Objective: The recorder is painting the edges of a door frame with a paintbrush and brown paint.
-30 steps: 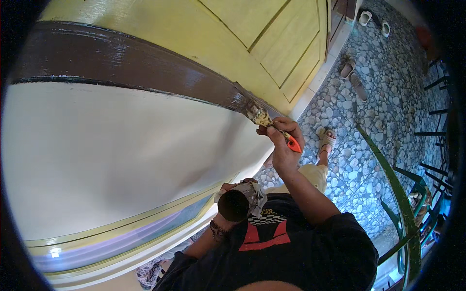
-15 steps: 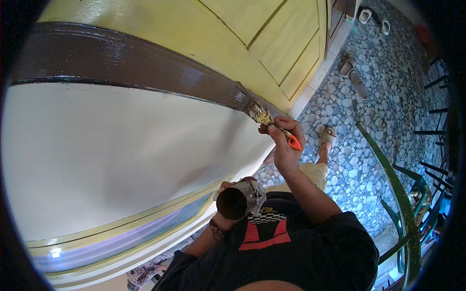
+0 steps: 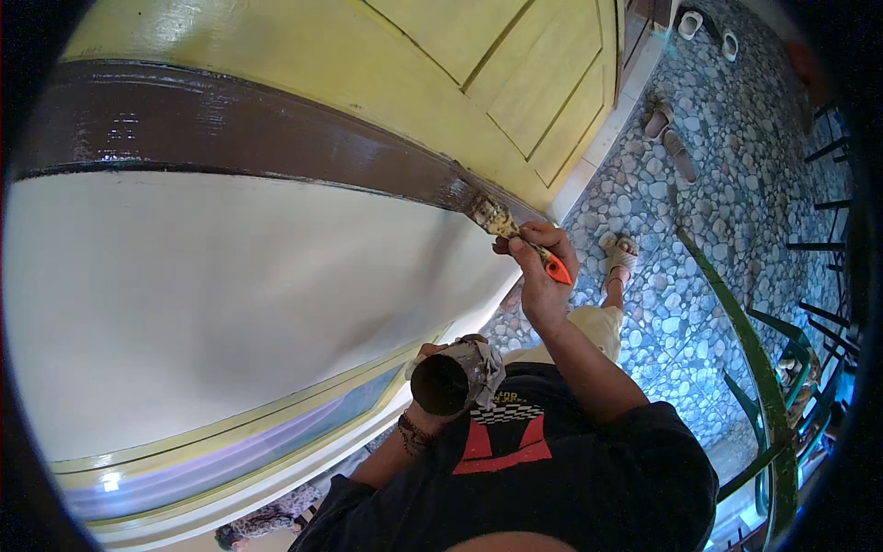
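My right hand [image 3: 544,267] is closed round the handle of a paintbrush [image 3: 497,219], whose orange end sticks out past my palm. The bristles touch a brown door frame board [image 3: 267,124], its paint glossy in places. In front of my chest, my left hand [image 3: 425,405] grips a paint can [image 3: 441,383] with pale, crumpled wrapping round its side. The can's open mouth looks dark inside, and how much paint it holds cannot be seen. Most of the left fingers are hidden behind the can.
A yellow panelled door [image 3: 515,83] borders the board, with a white wall [image 3: 212,276] on its other side. Below runs a yellow-framed window [image 3: 239,442]. Slippers [image 3: 676,152] lie on the pebble-patterned floor [image 3: 644,212]. A green rail [image 3: 745,340] and chairs stand right. Another person [image 3: 267,520] shows at the bottom.
The view has shifted slightly, so the board sits a little lower at the left. Brush and can keep nearly the same place. The person at the bottom has moved left.
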The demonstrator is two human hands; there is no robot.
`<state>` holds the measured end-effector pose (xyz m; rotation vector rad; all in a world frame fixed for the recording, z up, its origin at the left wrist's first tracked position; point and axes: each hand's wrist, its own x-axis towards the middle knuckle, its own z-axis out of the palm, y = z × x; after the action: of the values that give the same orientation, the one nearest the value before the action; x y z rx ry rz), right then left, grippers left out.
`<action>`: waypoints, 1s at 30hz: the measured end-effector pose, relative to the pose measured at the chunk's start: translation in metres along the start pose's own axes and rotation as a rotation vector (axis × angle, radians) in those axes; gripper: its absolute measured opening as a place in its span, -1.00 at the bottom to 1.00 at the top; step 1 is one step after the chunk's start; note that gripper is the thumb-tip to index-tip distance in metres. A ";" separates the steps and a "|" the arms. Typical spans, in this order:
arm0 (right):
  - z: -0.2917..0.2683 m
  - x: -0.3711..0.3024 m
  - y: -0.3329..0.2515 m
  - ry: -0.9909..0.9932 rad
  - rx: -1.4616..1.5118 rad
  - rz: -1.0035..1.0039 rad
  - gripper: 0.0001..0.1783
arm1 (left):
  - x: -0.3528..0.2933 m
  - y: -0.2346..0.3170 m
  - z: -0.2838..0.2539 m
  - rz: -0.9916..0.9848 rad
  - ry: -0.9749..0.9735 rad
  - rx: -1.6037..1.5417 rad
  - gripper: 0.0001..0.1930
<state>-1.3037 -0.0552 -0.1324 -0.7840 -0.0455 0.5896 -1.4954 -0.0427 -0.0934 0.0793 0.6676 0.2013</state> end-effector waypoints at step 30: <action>-0.178 0.025 -0.040 -0.053 -0.157 0.083 -0.91 | 0.008 0.005 -0.001 -0.015 0.027 0.016 -0.45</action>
<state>-1.2184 -0.1809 -0.2369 -0.9260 -0.1093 0.6919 -1.4911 -0.0357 -0.0984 0.0872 0.6963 0.1831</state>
